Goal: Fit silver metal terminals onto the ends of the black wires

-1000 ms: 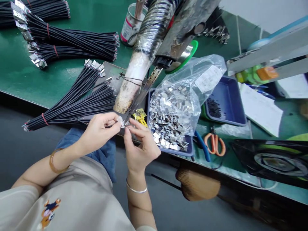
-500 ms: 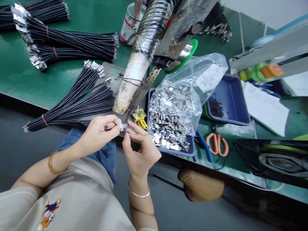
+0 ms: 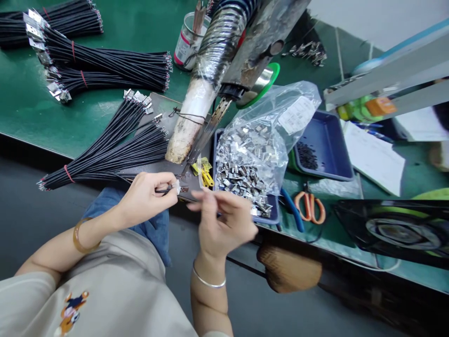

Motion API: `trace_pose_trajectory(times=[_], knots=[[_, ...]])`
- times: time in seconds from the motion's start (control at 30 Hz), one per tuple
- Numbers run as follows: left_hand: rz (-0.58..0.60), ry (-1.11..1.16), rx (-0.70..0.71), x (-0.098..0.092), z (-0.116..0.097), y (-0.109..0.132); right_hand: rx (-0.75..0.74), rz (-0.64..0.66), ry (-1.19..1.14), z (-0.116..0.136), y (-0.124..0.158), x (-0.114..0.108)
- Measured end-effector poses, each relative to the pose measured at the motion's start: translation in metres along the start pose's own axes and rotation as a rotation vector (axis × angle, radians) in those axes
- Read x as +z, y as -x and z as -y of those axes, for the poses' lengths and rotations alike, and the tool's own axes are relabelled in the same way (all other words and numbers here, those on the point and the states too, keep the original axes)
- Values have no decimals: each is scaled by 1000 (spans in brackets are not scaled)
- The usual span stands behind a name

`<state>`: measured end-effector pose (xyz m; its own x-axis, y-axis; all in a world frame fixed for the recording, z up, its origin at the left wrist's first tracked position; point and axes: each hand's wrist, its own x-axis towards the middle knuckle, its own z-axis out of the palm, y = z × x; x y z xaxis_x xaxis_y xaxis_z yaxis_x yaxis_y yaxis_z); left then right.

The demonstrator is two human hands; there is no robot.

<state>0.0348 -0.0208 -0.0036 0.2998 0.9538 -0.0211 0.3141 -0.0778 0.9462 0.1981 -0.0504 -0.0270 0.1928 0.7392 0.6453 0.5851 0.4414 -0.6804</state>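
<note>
My left hand [image 3: 150, 194] pinches a black cable near its end, where a small metal connector [image 3: 183, 189] sticks out to the right past the fingertips. To the right of it, my right hand [image 3: 224, 220] is smeared by motion, fingers bent; whether it holds something cannot be made out. It is apart from the connector, in front of a blue tray [image 3: 276, 213] with many metal connector shells [image 3: 242, 180] under a clear plastic bag [image 3: 298, 105]. Left of the hands lies a fanned bundle of black cables [image 3: 115, 150], tied by a red band.
A wrapped duct [image 3: 192, 107] and a metal arm [image 3: 257, 56] hang over the work spot. Yellow clips [image 3: 205, 172], blue-handled pliers [image 3: 292, 210], orange scissors [image 3: 310, 207] and another blue tray [image 3: 333, 145] lie rightward. More cable bundles [image 3: 108, 63] lie at the back left.
My right hand has moved right, away from the connector. My left hand still holds the cable, shifted very slightly right. The view has turned a little.
</note>
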Motion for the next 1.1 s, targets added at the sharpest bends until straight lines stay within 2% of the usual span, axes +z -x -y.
trace_pose_trajectory(times=[0.13,0.2,0.27,0.37,0.43,0.5,0.6,0.7,0.77,0.87,0.93,1.1], knots=[[95,-196,220,-3,9,12,-304,-573,33,7,-18,-14],[144,-218,310,-7,15,16,-328,-635,97,11,-23,-25],[123,-182,353,-11,19,19,-130,-431,161,10,-24,-36],[4,-76,318,-13,21,18,235,7,299,-7,-21,-51],[-55,-39,265,-11,21,15,318,141,386,-26,-21,-54],[-114,-92,269,-8,24,11,319,174,467,-44,-25,-52],[-207,-423,390,-5,27,4,294,266,504,-63,-34,-43],[-149,-792,412,-5,26,-5,257,352,538,-70,-41,-36],[-68,-910,362,-7,24,-12,244,386,555,-70,-43,-34],[-1,-919,317,-9,21,-16,229,403,568,-69,-42,-34],[17,-849,324,-11,21,-13,215,365,589,-66,-40,-36],[144,-530,399,-17,19,1,153,129,524,-47,-34,-42]])
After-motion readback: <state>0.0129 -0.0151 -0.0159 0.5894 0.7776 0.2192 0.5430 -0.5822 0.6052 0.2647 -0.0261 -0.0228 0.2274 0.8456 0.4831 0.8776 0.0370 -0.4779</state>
